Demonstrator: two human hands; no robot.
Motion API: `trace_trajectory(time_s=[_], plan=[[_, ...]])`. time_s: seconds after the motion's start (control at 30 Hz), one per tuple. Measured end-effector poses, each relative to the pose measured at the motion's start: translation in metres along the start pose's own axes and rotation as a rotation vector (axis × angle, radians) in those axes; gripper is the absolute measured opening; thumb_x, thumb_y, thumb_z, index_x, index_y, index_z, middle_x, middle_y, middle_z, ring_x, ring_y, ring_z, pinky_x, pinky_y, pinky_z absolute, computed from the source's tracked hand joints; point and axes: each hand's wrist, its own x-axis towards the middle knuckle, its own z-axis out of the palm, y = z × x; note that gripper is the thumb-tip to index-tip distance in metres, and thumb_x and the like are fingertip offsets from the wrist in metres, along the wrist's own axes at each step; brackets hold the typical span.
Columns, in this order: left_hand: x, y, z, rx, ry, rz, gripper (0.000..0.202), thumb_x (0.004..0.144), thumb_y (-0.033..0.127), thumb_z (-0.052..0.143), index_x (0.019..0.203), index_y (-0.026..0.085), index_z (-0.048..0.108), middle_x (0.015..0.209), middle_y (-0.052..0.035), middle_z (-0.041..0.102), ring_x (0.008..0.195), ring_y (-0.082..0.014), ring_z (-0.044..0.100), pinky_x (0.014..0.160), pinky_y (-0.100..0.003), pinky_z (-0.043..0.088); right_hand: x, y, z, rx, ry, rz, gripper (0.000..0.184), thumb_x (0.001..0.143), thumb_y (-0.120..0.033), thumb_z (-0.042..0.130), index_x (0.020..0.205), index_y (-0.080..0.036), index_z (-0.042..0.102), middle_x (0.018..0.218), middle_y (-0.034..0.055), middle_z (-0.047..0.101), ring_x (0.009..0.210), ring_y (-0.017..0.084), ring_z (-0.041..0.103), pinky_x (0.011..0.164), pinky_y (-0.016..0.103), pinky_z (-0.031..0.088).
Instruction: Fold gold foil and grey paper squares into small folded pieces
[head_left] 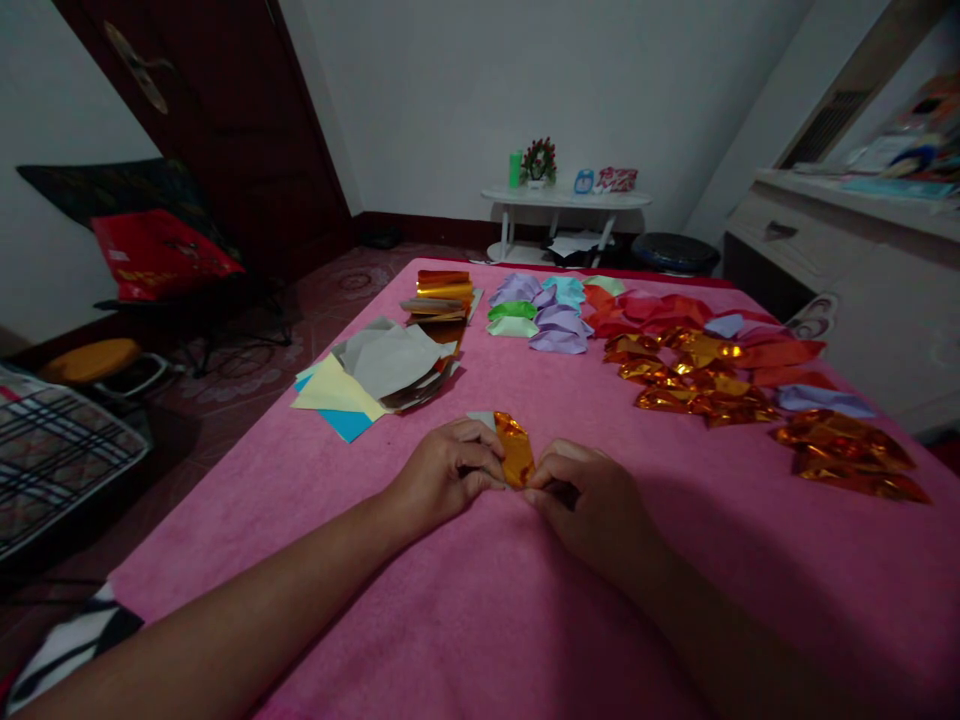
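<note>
A partly folded sheet of shiny gold foil paper point(516, 452), grey on its reverse, lies between my hands at the middle of the pink cloth. My left hand point(452, 465) is closed on its left side, thumb and fingers pinching the paper. At the lower right corner, my right hand point(581, 490) pinches the edge between thumb and forefinger. Beyond my left hand is a loose stack of grey-backed paper sheets point(390, 360), with yellow and blue sheets under it. Folded gold foil pieces point(697, 370) lie in a group to the right.
The pink cloth point(465, 600) covers the table. Rolled gold foil sheets point(442, 290) lie at its far left. Folded purple paper pieces point(559, 328) and red ones point(667, 312) lie along the back. A chair with a red bag point(161, 255) stands left; a white side table point(566, 197) stands by the wall.
</note>
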Motion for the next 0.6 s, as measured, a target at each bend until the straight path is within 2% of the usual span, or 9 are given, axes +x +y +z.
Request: trace_trajectory(time_s=[0.13, 0.23, 0.6], plan=[[-0.0002, -0.0011, 0.0, 0.099, -0.014, 0.016, 0.009, 0.082, 0.025, 0.064, 0.082, 0.02, 0.072, 0.087, -0.0048, 0.066, 0.085, -0.0156, 0.061, 0.079, -0.03, 0.048, -0.0009, -0.0037, 0.0, -0.037, 0.015, -0.009, 0.01, 0.074, -0.023, 0.065, 0.065, -0.02, 0.061, 0.069, -0.0006, 0.058, 0.066, 0.015, 0.051, 0.063, 0.027, 0.035], [0.0004, -0.0034, 0.0005, 0.152, -0.031, -0.01, 0.012, 0.081, 0.027, 0.065, 0.088, 0.02, 0.071, 0.088, -0.0049, 0.066, 0.085, -0.0168, 0.059, 0.079, -0.031, 0.047, -0.002, -0.0051, 0.0008, -0.065, 0.017, -0.005, 0.012, 0.076, -0.023, 0.062, 0.065, -0.02, 0.059, 0.069, 0.0, 0.058, 0.067, 0.015, 0.051, 0.064, 0.028, 0.034], [0.0069, -0.0027, 0.0016, 0.015, -0.072, -0.123, 0.008, 0.076, 0.025, 0.07, 0.079, 0.017, 0.071, 0.084, -0.0036, 0.061, 0.083, -0.0163, 0.057, 0.076, -0.029, 0.047, -0.0001, -0.0077, 0.0061, -0.163, 0.064, 0.045, 0.014, 0.073, -0.015, 0.054, 0.059, -0.018, 0.052, 0.064, -0.0007, 0.054, 0.061, 0.013, 0.047, 0.059, 0.026, 0.028]])
